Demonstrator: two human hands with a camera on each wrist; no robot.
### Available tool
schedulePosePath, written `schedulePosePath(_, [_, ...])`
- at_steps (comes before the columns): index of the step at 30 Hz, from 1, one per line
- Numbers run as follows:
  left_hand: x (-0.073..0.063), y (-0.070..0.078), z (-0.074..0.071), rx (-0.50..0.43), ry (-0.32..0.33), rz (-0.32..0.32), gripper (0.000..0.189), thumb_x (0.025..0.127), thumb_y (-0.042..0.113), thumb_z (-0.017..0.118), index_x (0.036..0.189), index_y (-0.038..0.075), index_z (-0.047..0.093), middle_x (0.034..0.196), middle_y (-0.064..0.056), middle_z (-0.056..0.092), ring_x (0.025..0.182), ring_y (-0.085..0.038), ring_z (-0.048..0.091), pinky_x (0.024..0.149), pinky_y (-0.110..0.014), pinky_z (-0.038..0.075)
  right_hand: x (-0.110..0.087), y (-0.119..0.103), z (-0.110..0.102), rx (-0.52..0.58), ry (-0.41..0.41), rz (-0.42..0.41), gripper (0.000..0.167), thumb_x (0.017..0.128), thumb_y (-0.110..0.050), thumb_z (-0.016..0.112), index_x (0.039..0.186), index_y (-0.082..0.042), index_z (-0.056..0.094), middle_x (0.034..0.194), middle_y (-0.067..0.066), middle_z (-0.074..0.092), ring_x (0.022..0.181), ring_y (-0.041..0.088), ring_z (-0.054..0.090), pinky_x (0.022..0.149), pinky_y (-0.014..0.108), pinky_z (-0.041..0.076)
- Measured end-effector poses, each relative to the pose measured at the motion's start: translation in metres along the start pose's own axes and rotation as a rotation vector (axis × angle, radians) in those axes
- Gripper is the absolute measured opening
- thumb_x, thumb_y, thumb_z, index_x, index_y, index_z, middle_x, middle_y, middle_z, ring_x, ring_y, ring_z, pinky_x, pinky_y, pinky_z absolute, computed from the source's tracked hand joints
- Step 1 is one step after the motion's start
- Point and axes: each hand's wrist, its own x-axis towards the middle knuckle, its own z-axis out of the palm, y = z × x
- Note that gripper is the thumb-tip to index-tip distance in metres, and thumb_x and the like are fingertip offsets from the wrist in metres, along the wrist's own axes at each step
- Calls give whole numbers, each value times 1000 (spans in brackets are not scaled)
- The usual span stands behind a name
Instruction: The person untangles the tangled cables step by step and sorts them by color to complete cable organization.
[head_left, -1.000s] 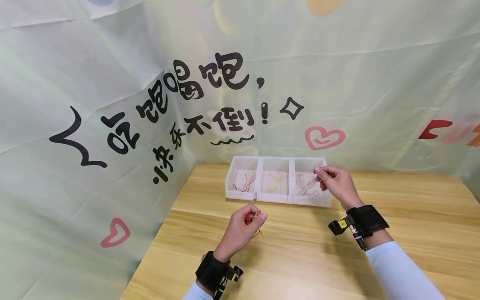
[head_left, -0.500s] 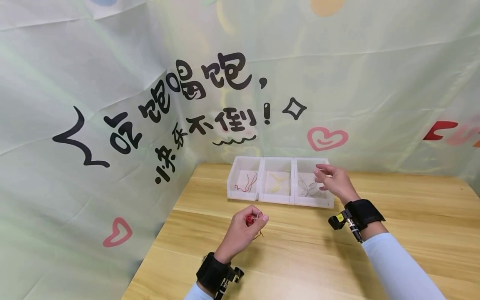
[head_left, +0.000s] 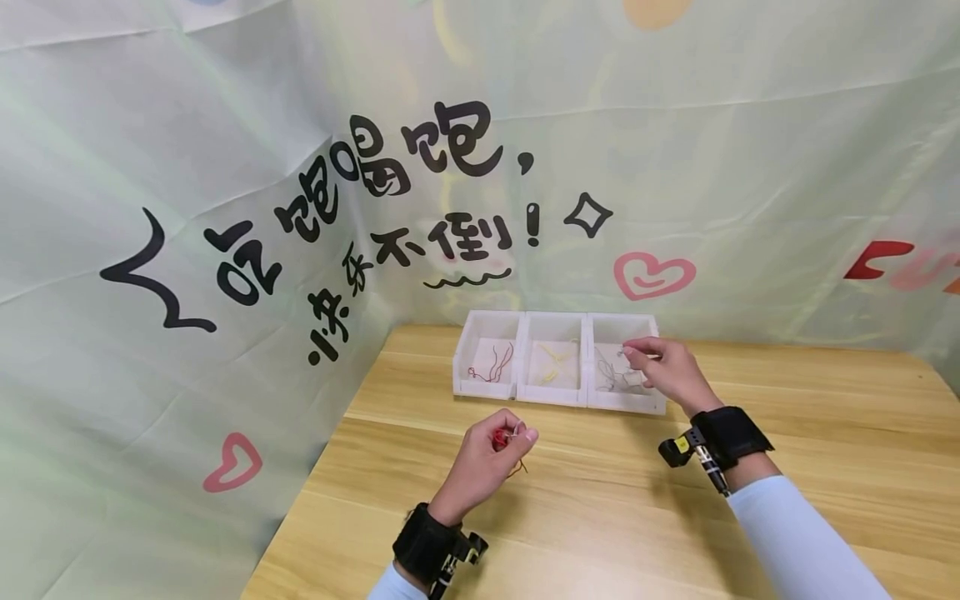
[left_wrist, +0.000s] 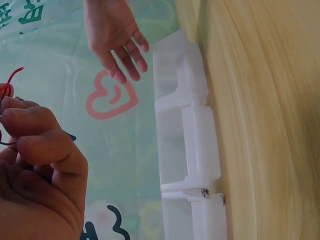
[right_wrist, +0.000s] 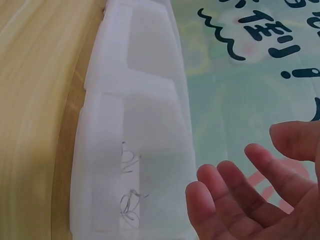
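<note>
In the head view, my left hand (head_left: 489, 454) is over the table in front of the bins. It pinches a small bundle of red wires (head_left: 500, 438), with a pale strand among them and loose ends hanging below. A red strand (left_wrist: 16, 76) shows at the fingertips in the left wrist view. My right hand (head_left: 670, 372) is above the right-hand white bin (head_left: 626, 403). Its fingers are spread with nothing between them in the right wrist view. Thin grey wires (right_wrist: 131, 205) lie curled inside that bin.
Joined to it are a middle bin (head_left: 551, 396) with yellow strands (head_left: 553, 375) and a left bin (head_left: 483, 389) with red strands (head_left: 497, 364). They stand at the back of the wooden table (head_left: 600, 517), before a printed cloth (head_left: 750, 208).
A second ago my right fingertips were together above the right bin; they spread, and the hand then dipped slightly. My left hand stays in place with the red wires.
</note>
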Motion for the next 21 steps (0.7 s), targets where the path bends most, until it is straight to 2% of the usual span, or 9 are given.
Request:
schedulePosePath(8, [0,0,2,6,2,-3,24,101,31,65,87,12,61,67,4,45,57,-8,41,54,-22,34,-6,-9,5,-6,18,-46,47,105,-35,56,133,2,60,116,21,64,99,32,63,79,44,57])
schedulePosePath(12, [0,0,3,0,1,6,27,102,30,64,84,11,60,66,5,41,57,-8,38,56,-23,33,-10,-14,10,-11,27,-76,42,104,-33,58,129,1,63,109,17,67,94,28,64,75,37,57])
schedulePosePath(17, [1,-1,4,1,-5,17,31,102,32,63,80,10,57,64,5,37,57,-9,37,58,-24,32,-18,-21,17,0,26,-110,38,103,-32,62,123,0,67,104,15,70,90,28,67,72,36,57])
schedulePosePath(21, [1,0,5,-3,-9,25,32,102,31,62,79,10,56,64,4,36,57,-9,37,58,-24,32,-24,-28,24,-10,18,-170,29,102,-27,64,116,-2,71,100,11,71,84,27,69,68,33,56])
